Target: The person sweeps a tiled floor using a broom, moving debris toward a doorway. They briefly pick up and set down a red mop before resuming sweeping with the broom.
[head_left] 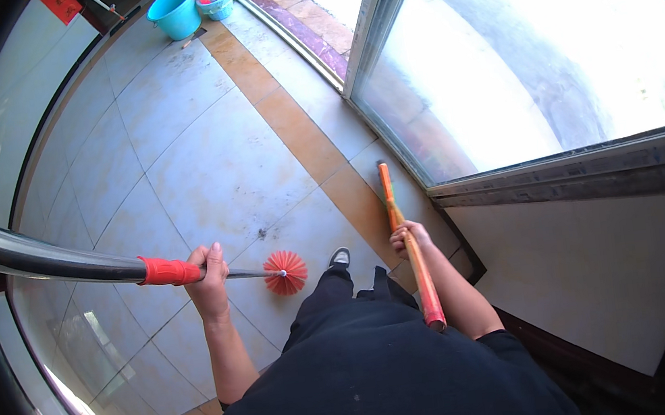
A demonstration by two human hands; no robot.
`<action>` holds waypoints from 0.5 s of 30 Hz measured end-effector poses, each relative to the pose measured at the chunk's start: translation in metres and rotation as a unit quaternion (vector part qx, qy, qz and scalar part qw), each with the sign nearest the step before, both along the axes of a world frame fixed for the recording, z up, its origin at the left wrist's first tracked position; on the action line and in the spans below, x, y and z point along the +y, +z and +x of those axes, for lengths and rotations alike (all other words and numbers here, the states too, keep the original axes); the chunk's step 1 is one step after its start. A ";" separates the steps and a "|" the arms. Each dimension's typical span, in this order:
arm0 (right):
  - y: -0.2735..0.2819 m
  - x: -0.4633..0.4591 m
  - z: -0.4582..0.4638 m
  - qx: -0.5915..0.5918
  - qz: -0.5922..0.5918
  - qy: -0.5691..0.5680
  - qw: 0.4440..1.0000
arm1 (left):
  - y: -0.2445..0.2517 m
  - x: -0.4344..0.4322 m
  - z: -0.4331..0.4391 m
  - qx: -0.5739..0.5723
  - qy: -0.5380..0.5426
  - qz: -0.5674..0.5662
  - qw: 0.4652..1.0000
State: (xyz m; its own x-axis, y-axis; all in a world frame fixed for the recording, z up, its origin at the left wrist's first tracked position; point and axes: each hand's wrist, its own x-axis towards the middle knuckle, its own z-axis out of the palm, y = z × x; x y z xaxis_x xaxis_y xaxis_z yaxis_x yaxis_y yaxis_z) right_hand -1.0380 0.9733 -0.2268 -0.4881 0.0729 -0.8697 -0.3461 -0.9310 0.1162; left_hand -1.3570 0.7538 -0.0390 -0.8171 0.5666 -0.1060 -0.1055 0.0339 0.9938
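Note:
My left hand (209, 281) is closed around the red grip of a dark telescopic pole (70, 253). The pole's thick end rises towards the left edge of the view, and its thin metal end runs down to a round red bristle brush (285, 272). The brush is close to the floor; whether it touches is unclear. At my other side, my right hand (412, 238) grips an orange-red stick-like handle (422, 277) held lengthwise, its near end by my black shirt. Something yellowish wraps the handle just beyond my fingers, and its far tip is blurred and dark.
Dirt marks (262, 233) spot the tiled floor (205, 154). A turquoise bucket (173, 14) and a smaller blue pail (218, 7) with things in it stand at the far end, a scraper-like tool (193, 38) beside them. A framed glass door panel (494, 69) borders the right.

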 end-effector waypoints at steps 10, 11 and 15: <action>0.015 -0.035 -0.029 0.267 -0.019 -0.058 0.962 | 0.013 0.009 0.008 0.028 -0.015 -0.027 0.999; 0.023 -0.026 -0.029 0.260 -0.007 -0.033 0.965 | 0.013 0.009 0.007 0.030 -0.014 -0.026 0.999; 0.034 0.035 -0.026 0.117 0.089 0.182 0.972 | 0.017 0.009 0.008 0.059 0.000 -0.033 0.998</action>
State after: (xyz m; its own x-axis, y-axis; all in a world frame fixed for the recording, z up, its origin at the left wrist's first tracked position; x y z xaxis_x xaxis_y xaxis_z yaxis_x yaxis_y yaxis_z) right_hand -1.0637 1.0081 -0.1927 -0.6922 -0.0029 -0.7217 0.0268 -0.9994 -0.0216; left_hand -1.3485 0.7632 -0.0222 -0.8260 0.5618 -0.0468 0.0114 0.0997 0.9950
